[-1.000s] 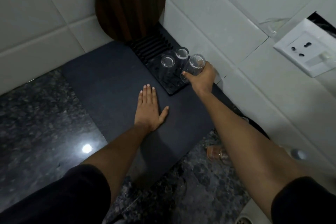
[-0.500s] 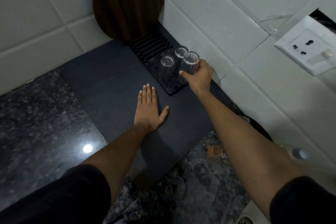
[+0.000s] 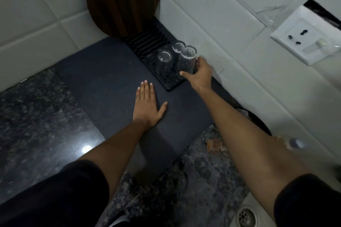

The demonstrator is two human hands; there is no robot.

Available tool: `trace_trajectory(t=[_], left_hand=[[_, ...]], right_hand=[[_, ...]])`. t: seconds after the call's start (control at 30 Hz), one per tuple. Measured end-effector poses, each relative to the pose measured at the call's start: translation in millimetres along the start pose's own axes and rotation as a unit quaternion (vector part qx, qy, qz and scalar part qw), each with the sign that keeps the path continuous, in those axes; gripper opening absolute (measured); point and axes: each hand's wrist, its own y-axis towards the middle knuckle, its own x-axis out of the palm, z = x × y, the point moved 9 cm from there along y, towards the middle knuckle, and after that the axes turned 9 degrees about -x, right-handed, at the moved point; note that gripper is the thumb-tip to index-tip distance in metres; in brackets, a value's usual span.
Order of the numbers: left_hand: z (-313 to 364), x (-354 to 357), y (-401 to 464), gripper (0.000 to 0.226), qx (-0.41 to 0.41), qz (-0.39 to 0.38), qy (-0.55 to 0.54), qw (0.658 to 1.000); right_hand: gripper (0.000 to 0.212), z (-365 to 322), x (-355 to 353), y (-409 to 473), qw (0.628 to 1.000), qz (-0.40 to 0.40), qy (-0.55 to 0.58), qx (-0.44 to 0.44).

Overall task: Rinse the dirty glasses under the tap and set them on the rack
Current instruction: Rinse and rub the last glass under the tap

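- Head view: the right hand was wrapped around a clear glass, thumb on its near side and fingers behind, holding it upside down over the near end of the black rack; whether the glass touched the rack could not be told.
- Two more glasses stood upside down on the rack just beside it, one to the left and one behind.
- The left hand lay flat, fingers straight and together, pressed on the dark mat near the rack's front corner, grasping nothing.
- A round wooden board leaned against the tiled wall behind the rack.
- A brownish glass lay on the granite counter, partly hidden by the right forearm.
- A white socket plate sat on the wall, and a sink drain showed at the bottom edge.
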Motion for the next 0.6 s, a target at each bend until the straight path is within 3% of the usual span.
trace_trajectory(t=[0.1, 0.23, 0.37, 0.6], left_hand=[[1, -1, -2, 0.095, 0.001, 0.001, -0.004, 1.0], [20, -1, -22, 0.075, 0.018, -0.015, -0.059, 0.998], [78, 15, -79, 0.069, 0.114, -0.037, -0.072, 0.99], [131, 47, -158, 0.074, 0.201, -0.041, -0.011, 0.979]], right_hand=[[0.09, 4, -19, -16, 1.0, -0.021, -0.01, 0.021], [0.068, 18, -64, -57, 0.998, -0.045, -0.042, 0.031], [0.05, 25, -111, -116, 0.991, -0.056, -0.118, 0.007], [0.063, 58, -134, -213, 0.981, -0.12, -0.155, 0.002]])
